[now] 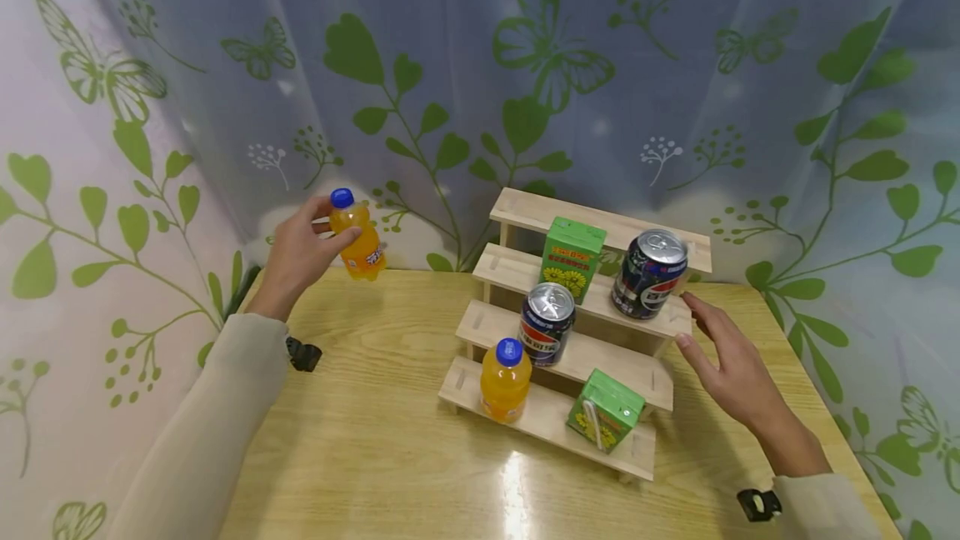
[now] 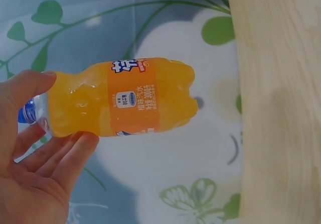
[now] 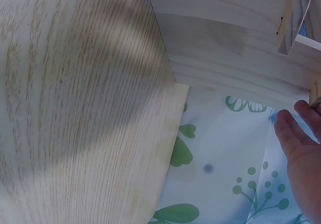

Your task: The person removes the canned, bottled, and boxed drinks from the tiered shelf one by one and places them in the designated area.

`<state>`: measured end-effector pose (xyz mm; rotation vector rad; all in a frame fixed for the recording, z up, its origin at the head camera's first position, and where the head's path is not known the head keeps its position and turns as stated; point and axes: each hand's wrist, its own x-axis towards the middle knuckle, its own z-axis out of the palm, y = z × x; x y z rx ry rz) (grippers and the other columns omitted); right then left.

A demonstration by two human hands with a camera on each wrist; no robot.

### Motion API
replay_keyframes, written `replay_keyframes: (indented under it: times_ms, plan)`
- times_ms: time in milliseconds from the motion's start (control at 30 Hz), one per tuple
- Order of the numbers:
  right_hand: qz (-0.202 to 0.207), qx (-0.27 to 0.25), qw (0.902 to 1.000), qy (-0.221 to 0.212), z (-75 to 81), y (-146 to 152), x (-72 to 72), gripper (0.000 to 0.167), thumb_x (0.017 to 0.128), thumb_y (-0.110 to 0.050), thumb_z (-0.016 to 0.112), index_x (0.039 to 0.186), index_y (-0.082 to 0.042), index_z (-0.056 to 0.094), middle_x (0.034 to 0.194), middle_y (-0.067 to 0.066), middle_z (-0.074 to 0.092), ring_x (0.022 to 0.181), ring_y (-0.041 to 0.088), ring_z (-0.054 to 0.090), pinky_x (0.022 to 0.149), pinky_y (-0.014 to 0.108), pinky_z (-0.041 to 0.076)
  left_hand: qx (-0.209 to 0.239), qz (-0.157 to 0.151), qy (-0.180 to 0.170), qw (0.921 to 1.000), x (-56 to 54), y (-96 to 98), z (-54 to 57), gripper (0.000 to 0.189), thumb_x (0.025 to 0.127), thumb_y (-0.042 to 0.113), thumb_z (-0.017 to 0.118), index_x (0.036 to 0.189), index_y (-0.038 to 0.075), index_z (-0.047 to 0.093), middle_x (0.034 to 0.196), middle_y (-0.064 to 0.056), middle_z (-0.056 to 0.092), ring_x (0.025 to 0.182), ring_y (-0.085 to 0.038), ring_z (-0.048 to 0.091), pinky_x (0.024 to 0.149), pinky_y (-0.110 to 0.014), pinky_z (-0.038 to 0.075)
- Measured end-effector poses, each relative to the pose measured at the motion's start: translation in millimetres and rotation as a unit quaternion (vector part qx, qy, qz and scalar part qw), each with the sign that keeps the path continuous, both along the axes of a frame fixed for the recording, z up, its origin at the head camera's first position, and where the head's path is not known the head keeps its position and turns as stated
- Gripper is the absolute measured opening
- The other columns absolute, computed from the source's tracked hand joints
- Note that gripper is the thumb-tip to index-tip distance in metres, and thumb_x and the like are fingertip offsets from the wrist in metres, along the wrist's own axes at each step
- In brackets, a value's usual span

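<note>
My left hand (image 1: pixel 300 250) grips an orange soda bottle (image 1: pixel 360 244) near its neck, thumb on one side and fingers on the other. The bottle has a blue cap and is held upright over the table's back left. In the left wrist view the bottle's orange label (image 2: pixel 133 97) faces the camera. My right hand (image 1: pixel 731 357) is at the right end of a four-tier wooden shelf (image 1: pixel 487 327), with fingers extended and fingertips right at the end of its upper tiers. In the right wrist view my right hand (image 3: pixel 306 158) appears beside the shelf's side panel (image 3: pixel 215 38).
On the shelf stand a green drink carton (image 1: pixel 570 261), a dark cola can (image 1: pixel 649 275), a second cola can (image 1: pixel 547 325), a second orange soda bottle (image 1: pixel 506 382) and another green carton (image 1: pixel 606 412) with a straw. A patterned curtain (image 1: pixel 450 65) hangs behind the wooden table (image 1: pixel 360 440).
</note>
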<state>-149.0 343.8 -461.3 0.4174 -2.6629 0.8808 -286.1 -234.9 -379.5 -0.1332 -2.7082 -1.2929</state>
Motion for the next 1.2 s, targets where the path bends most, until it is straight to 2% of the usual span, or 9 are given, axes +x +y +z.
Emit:
replay_keyframes:
  times_ms: [133,200,267,367,733,767,933,1100,1200]
  plan:
    - [-0.002,0.003,1.0,-0.001,1.5,0,0.1,0.064,0.112,-0.02,0.062,0.17,-0.008,0.037,0.162,0.028,0.05,0.137,0.053,0.057,0.115,0.012,0.042,-0.001,0.001,0.004,1.0,3.8,-8.4,-9.3,0.068,0.106,0.036,0.075,0.162,0.009,0.047,0.163,-0.024,0.052,0.144,-0.05,0.056,0.113,-0.065,0.054]
    - [-0.001,0.001,1.0,0.0,1.8,0,0.0,0.064,0.112,-0.02,0.062,0.17,-0.008,0.037,0.162,0.028,0.049,0.137,0.054,0.056,0.115,0.012,0.041,0.001,0.002,0.003,1.0,5.2,-12.6,-14.2,0.07,0.106,0.036,0.075,0.163,0.008,0.046,0.163,-0.025,0.051,0.144,-0.051,0.055,0.114,-0.065,0.053]
    - [0.0,-0.001,1.0,-0.001,1.6,0,-0.1,0.064,0.112,-0.02,0.062,0.17,-0.008,0.037,0.162,0.029,0.049,0.138,0.054,0.056,0.108,-0.001,0.028,0.003,0.003,-0.001,1.0,7.3,-16.7,-18.8,0.073,0.106,0.037,0.074,0.165,0.007,0.044,0.164,-0.026,0.05,0.145,-0.051,0.054,0.115,-0.065,0.052]
    - [0.003,-0.004,1.0,-0.002,0.5,0,-0.5,0.064,0.113,-0.019,0.061,0.17,-0.008,0.036,0.162,0.029,0.048,0.138,0.055,0.055,0.106,-0.005,0.022,-0.003,0.01,-0.008,0.9999,9.4,-23.5,-26.4,0.074,0.106,0.04,0.073,0.166,0.008,0.042,0.165,-0.026,0.049,0.146,-0.051,0.053,0.116,-0.066,0.051]
    - [-0.003,0.001,1.0,-0.006,0.6,1,-0.2,0.064,0.113,-0.021,0.061,0.171,-0.009,0.036,0.163,0.028,0.049,0.138,0.054,0.056,0.107,-0.001,0.029,-0.016,0.024,-0.016,0.9995,17.0,-43.5,-49.9,0.073,0.107,0.039,0.073,0.163,0.002,0.044,0.163,-0.03,0.049,0.145,-0.054,0.054,0.114,-0.067,0.051]
    - [-0.003,0.0,1.0,-0.008,1.3,0,0.1,0.064,0.113,-0.021,0.061,0.171,-0.009,0.036,0.162,0.029,0.049,0.138,0.055,0.056,0.112,0.005,0.035,-0.015,0.024,-0.019,0.9994,17.5,-44.7,-51.6,0.074,0.107,0.038,0.073,0.164,0.001,0.043,0.163,-0.031,0.048,0.145,-0.054,0.053,0.114,-0.067,0.051]
    - [-0.003,-0.001,0.9999,-0.01,2.4,0,-0.4,0.064,0.112,-0.02,0.062,0.17,-0.008,0.037,0.163,0.028,0.048,0.138,0.054,0.055,0.116,0.011,0.039,-0.022,0.028,-0.036,0.9987,20.3,-50.1,-60.3,0.077,0.107,0.04,0.072,0.165,0.003,0.04,0.165,-0.03,0.046,0.147,-0.053,0.052,0.114,-0.067,0.051]
    - [-0.001,-0.002,1.0,-0.006,2.5,0,-0.9,0.064,0.111,-0.019,0.064,0.169,-0.007,0.038,0.162,0.028,0.049,0.138,0.054,0.056,0.107,-0.001,0.029,-0.034,0.027,-0.039,0.9983,23.0,-54.7,-70.8,0.078,0.106,0.044,0.072,0.164,0.003,0.041,0.164,-0.03,0.048,0.146,-0.053,0.053,0.114,-0.068,0.051]
    - [-0.003,0.002,1.0,-0.006,3.2,0,-0.8,0.064,0.112,-0.019,0.064,0.169,-0.007,0.039,0.162,0.028,0.05,0.138,0.053,0.057,0.114,0.014,0.043,-0.033,0.027,-0.04,0.9983,25.6,-55.8,-74.7,0.078,0.106,0.043,0.073,0.164,0.001,0.041,0.163,-0.031,0.048,0.145,-0.054,0.053,0.114,-0.068,0.051]
